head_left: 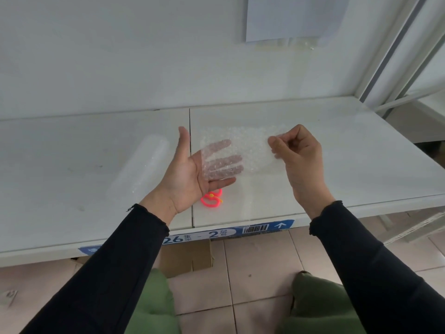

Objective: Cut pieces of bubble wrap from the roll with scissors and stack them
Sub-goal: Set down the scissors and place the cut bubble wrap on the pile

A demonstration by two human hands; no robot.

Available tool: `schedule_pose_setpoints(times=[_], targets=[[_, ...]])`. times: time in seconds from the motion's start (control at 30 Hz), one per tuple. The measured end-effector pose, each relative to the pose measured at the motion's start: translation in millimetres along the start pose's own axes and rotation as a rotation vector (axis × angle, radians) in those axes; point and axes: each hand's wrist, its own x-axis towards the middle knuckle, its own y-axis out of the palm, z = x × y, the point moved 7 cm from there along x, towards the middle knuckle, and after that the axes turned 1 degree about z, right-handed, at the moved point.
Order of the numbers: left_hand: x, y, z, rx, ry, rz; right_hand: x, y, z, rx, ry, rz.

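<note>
Above the shelf (337, 145), bubble wrap piece (250, 150) in right hand (298, 155) pinch grip, apparently draping flat left hand (192, 169).

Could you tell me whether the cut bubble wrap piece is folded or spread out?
Spread out. The bubble wrap piece lies flat over the left hand, whose fingers show through; the right hand pinches its other edge.
</note>
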Motion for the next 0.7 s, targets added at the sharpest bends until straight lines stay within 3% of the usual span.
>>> schedule_pose_setpoints(times=[0.13,0.3,0.5,0.7], targets=[[-0.4,-4.0,-1.5,0.332,0.102,-0.136,-0.1,-1.4,5.4,-0.012,-0.051,-0.027],[0.4,-8.2,-5.2,0.400,0.170,-0.245,0.7,-2.3,10.4,-0.007,-0.049,-0.016],[6.4,6.2,-14.4,0.310,0.330,-0.308,4.3,-3.8,-4.0,0.110,0.305,0.205],[32.8,37.7,-21.3,0.318,0.431,-0.292,24.4,-36.3,16.2,-0.004,0.108,0.016]])
